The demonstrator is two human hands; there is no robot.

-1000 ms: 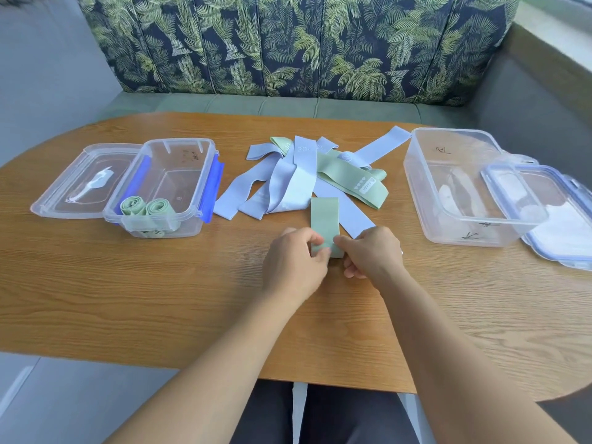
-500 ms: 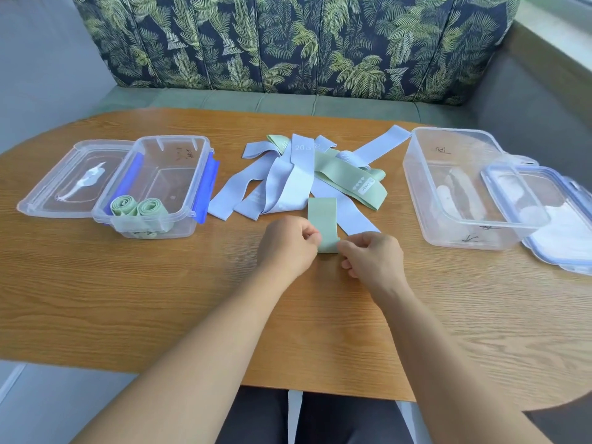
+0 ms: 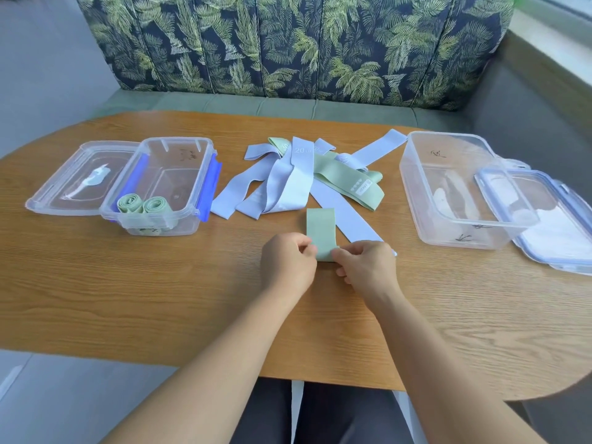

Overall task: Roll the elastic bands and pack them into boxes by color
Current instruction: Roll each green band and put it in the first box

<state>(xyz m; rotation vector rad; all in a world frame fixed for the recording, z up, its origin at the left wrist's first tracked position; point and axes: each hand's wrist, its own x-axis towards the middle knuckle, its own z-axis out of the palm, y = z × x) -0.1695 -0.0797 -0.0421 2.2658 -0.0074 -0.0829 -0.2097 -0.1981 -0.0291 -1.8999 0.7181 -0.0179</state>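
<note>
Now rolling: left hand (image 3: 288, 264) and right hand (image 3: 365, 267) pinch green band (image 3: 320, 232) near end; next, roll away from hands, keeping edges aligned.

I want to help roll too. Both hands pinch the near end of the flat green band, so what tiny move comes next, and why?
Probably turn that near end over and roll it forward. The left hand and right hand pinch the near edge of the green band, whose far part lies flat on the table, and two green rolls sit in the left box.
</note>
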